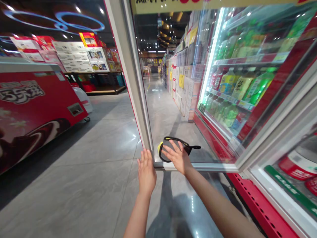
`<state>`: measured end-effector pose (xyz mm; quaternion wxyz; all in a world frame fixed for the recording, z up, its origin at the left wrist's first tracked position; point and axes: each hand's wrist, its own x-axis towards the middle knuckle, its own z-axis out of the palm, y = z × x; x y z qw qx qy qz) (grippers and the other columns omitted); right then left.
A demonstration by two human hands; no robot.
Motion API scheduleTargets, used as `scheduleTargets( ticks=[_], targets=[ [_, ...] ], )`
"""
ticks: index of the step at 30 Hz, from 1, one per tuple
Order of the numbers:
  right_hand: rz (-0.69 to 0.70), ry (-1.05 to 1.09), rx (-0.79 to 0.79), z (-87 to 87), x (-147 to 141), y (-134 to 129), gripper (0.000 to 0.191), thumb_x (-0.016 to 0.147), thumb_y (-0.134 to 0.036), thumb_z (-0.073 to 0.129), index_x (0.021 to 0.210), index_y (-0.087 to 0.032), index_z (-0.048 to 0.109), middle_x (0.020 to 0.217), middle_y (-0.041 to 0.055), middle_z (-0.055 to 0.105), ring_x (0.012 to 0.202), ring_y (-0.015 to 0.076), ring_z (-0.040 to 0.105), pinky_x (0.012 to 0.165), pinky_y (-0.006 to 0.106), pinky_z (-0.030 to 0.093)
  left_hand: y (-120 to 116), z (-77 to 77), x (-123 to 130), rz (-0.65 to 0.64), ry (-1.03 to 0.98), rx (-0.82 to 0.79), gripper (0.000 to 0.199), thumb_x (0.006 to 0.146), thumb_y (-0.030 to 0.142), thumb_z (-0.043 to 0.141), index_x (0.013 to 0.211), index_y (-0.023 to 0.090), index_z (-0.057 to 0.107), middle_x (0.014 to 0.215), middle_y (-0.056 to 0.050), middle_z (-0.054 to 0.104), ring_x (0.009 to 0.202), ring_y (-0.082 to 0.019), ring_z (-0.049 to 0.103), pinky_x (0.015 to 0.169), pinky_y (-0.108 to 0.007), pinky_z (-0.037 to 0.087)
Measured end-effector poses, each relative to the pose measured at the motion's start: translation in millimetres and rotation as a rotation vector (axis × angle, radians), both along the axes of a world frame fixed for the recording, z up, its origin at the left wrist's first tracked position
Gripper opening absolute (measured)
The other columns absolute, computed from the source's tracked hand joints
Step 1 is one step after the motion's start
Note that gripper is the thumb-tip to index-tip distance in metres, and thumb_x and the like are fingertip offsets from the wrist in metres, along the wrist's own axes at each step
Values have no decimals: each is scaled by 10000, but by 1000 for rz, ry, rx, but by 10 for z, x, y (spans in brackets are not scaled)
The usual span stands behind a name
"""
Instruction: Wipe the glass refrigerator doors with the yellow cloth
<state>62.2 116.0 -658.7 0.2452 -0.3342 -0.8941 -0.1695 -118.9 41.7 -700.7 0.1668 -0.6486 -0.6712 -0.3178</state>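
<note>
A glass cooler door with a white frame stands open in front of me, its bottom rail crossing just above my hands. My left hand is raised with its fingers apart, close to the door's lower corner and holding nothing. My right hand is spread open over a black-rimmed flat object with a short tail and a yellow patch. I cannot tell what that object is, or whether my right hand touches the glass or the object.
To the right, a lit cooler holds bottled drinks on shelves, above a red base. A red chest freezer stands at left on the grey tile floor. Stacked cartons line the aisle ahead.
</note>
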Motion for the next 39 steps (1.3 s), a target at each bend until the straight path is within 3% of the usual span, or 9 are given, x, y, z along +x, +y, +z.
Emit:
scheduleTargets(
  ticks=[6, 8, 11, 18, 21, 25, 31, 35, 39],
  targets=[
    [-155, 165, 30, 729, -314, -60, 636, 947, -117, 493, 1513, -399, 432, 1656, 26, 329, 1562, 404, 91, 1168, 780, 66, -2, 52, -21, -33, -71, -74, 842, 856, -39, 315, 1617, 205, 51, 1652, -182, 237, 1543, -296, 146, 1196, -621, 297],
    [-175, 155, 23, 809, -445, -65, 643, 950, -123, 489, 1526, -397, 409, 1677, 33, 273, 1557, 434, 56, 1131, 825, 42, -22, 91, -78, -62, -84, -103, 844, 849, -37, 321, 1616, 221, 83, 1656, -159, 236, 1548, -292, 132, 1199, -621, 292],
    [-147, 84, -12, 556, -477, -38, 643, 961, -128, 460, 1542, -390, 378, 1671, 29, 292, 1560, 412, 72, 1140, 817, 50, -68, 132, -183, -102, -71, -151, 868, 822, -48, 323, 1613, 246, 120, 1659, -117, 251, 1555, -279, 109, 1213, -623, 263],
    [-22, -20, -177, -749, -335, -61, 584, 916, -126, 512, 1455, -352, 520, 1565, 21, 487, 1537, 310, 258, 1221, 656, 168, -111, 127, -233, -82, -16, -230, 847, 831, -31, 324, 1610, 254, 150, 1661, -89, 258, 1562, -263, 110, 1228, -623, 215],
    [111, 44, -232, -970, -188, -16, 546, 906, -93, 490, 1375, -352, 592, 1479, 5, 584, 1493, 212, 368, 1231, 533, 243, -71, 100, -167, -64, -28, -230, 777, 886, 16, 324, 1612, 225, 144, 1673, -117, 203, 1561, -282, 125, 1215, -629, 240],
    [170, 74, -255, -926, 514, 93, 553, 878, -50, 466, 1328, -326, 631, 1367, 8, 668, 1401, 146, 494, 1204, 442, 317, 9, 55, -67, -27, -55, -216, 752, 913, 57, 360, 1615, 192, 126, 1669, -171, 191, 1557, -309, 160, 1202, -649, 246],
    [29, -121, -147, -885, 1617, 93, 677, 828, 17, 462, 1316, -417, 642, 1371, -65, 671, 1391, 173, 508, 1221, 411, 295, 86, 6, 44, -1, -121, -183, 764, 914, 63, 367, 1617, 178, 92, 1675, -191, 153, 1553, -315, 185, 1198, -652, 251],
    [-18, -131, -102, -732, 1336, 112, 675, 860, -13, 464, 1362, -442, 602, 1426, -65, 629, 1439, 198, 452, 1240, 455, 252, 91, -15, 89, 13, -145, -158, 736, 926, 73, 348, 1616, 171, 108, 1661, -194, 220, 1551, -303, 199, 1200, -650, 246],
    [-22, -56, -6, -225, 610, 91, 574, 931, -100, 494, 1409, -409, 566, 1495, -21, 569, 1504, 281, 343, 1245, 585, 179, 92, -38, 109, 30, -148, -150, 712, 919, 67, 339, 1606, 161, 177, 1664, -187, 219, 1553, -296, 189, 1196, -635, 265]
  ],
)
